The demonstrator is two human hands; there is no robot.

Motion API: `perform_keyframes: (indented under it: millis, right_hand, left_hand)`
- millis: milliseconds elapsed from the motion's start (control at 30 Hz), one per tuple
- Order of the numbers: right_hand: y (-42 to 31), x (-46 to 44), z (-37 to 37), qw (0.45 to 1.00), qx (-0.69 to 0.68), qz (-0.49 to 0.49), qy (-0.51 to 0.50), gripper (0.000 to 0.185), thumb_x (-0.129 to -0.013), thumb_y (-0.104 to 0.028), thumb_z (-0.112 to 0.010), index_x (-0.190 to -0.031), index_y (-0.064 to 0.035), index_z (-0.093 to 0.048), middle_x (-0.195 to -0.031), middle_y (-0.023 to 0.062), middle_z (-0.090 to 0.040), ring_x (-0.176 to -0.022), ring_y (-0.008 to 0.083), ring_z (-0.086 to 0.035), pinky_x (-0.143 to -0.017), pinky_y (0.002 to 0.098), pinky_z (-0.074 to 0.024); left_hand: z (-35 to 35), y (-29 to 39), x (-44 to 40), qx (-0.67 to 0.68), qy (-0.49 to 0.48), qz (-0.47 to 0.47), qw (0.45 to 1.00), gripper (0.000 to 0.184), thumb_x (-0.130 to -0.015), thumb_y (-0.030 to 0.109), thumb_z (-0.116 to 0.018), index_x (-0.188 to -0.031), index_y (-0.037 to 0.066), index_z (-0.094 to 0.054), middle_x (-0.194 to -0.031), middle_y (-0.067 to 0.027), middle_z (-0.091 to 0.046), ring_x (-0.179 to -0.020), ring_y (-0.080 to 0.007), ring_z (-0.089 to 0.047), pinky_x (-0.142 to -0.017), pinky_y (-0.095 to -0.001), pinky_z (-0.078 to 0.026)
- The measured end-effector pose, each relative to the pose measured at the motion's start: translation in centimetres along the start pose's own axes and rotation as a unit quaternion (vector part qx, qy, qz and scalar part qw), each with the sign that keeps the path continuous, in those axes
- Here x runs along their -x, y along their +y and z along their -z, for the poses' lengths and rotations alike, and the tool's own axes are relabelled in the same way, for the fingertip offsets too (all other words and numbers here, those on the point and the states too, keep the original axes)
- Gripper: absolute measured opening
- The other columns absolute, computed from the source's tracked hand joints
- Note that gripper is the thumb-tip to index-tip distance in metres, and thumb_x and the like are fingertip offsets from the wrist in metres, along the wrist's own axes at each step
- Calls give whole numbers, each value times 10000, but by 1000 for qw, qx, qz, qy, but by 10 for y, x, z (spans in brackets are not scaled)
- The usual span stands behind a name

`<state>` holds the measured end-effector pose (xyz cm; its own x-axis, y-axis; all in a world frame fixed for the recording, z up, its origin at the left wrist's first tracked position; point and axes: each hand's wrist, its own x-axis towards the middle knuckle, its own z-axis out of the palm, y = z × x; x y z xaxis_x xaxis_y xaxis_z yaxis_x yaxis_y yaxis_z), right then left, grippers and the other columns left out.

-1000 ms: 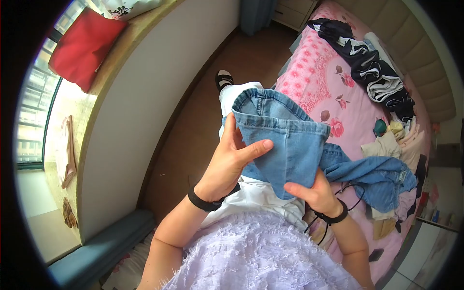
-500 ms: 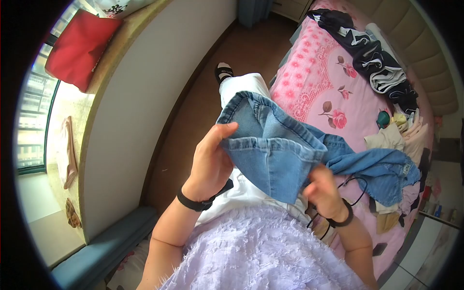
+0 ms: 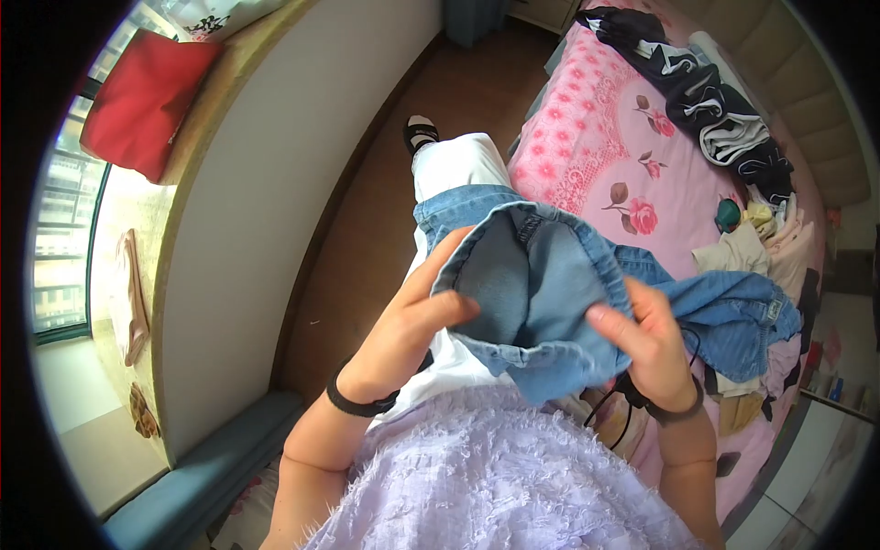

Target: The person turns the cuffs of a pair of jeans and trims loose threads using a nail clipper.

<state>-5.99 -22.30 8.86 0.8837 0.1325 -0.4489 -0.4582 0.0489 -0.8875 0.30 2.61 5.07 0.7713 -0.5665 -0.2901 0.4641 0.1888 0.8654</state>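
Note:
A blue denim garment is held over my lap, its round hemmed opening spread wide and facing up toward me. My left hand grips the left edge of the opening, thumb inside and the other fingers behind the cloth. On the right edge, my right hand holds the hem, with its thumb over the inner side. More blue denim lies on the bed to the right, beside my right hand; whether it joins the held piece is hidden.
The bed with a pink floral cover bears black and white clothes and a pile of light clothes. At left, a red bag and a pale pink cloth rest on the window sill.
The denim opening has been spread wider and turned up toward me. My right hand has moved up to the hem from the lower edge. More denim now shows across my leg.

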Motion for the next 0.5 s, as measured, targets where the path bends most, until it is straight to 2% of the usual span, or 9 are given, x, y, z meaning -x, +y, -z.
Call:
perform_keyframes:
  millis: [33, 67, 133, 167, 267, 300, 367, 467, 500]
  right_hand:
    - [1, 1, -1, 998, -32, 5, 49, 195, -989, -109, -555, -1144, -10, -622, -796, -13, -668, -602, 65, -606, -521, 217, -481]
    - [3, 0, -1, 993, -59, 32, 99, 191, -993, -98, -531, -1150, -16, -601, -836, 3, -668, -596, 78, -611, -487, 230, -486]
    - [8, 0, -2, 969, -137, 111, 174, 194, -995, -87, -522, -1156, 2, -583, -934, 33, -665, -704, 82, -622, -613, 223, -507]
    - [11, 0, 0, 960, -111, 166, 197, 188, -994, -79, -524, -1151, 9, -579, -973, 46, -647, -769, 95, -615, -682, 236, -501]
    - [19, -1, 10, 899, 15, 340, 277, 173, -990, -58, -530, -1138, 24, -565, -1071, 77, -589, -941, 138, -581, -866, 277, -465]
    - [22, -1, 12, 858, 85, 401, 309, 170, -989, -52, -534, -1137, 27, -559, -1091, 83, -567, -981, 153, -560, -911, 291, -442]
    - [26, -2, 13, 781, 167, 489, 351, 176, -986, -42, -546, -1146, 29, -532, -1123, 100, -507, -1035, 197, -520, -957, 316, -417]
    - [32, -5, 17, 769, 149, 492, 379, 189, -990, -35, -544, -1173, 4, -514, -1100, 96, -533, -1020, 176, -548, -954, 325, -441]
    - [29, -3, 18, 823, 45, 447, 347, 193, -992, -33, -540, -1182, -11, -515, -1099, 92, -549, -1017, 173, -562, -951, 335, -456]
  left_hand:
    - [-2, -4, 0, -60, 25, -57, 996, 558, -819, 69, -510, -1370, -18, -487, -1153, -98, -609, -1072, -177, -589, -895, -290, -476]
    - [5, -3, 1, -90, -18, -20, 996, 515, -819, 66, -506, -1327, -19, -501, -1071, -90, -617, -977, -168, -604, -832, -278, -485]
    - [25, 1, 4, -148, -101, 54, 982, 431, -819, 61, -499, -1241, -21, -527, -908, -75, -634, -787, -150, -634, -706, -256, -502]
    - [23, -5, 9, -132, -76, 61, 986, 275, -874, 75, -490, -1137, 2, -527, -763, -63, -624, -614, -150, -635, -596, -253, -516]
    - [21, -15, 4, 42, -62, 81, 994, 178, -949, 82, -469, -1114, 26, -509, -808, -99, -656, -680, -201, -698, -653, -293, -572]
    - [18, -17, 1, 113, -32, 57, 992, 129, -1011, 78, -424, -1112, 33, -491, -888, -126, -681, -755, -256, -732, -697, -342, -608]
    - [9, -13, -8, 190, 22, 0, 982, 120, -1014, 42, -454, -1128, 32, -490, -1015, -146, -674, -831, -264, -732, -786, -371, -621]
    - [7, -16, -24, 306, 1, -68, 950, 186, -996, 44, -542, -1181, 30, -523, -1118, -134, -659, -1064, -237, -674, -971, -418, -569]
    - [7, -16, -28, 320, -15, -76, 944, 198, -994, 48, -551, -1190, 30, -529, -1133, -128, -656, -1103, -235, -656, -1005, -429, -548]
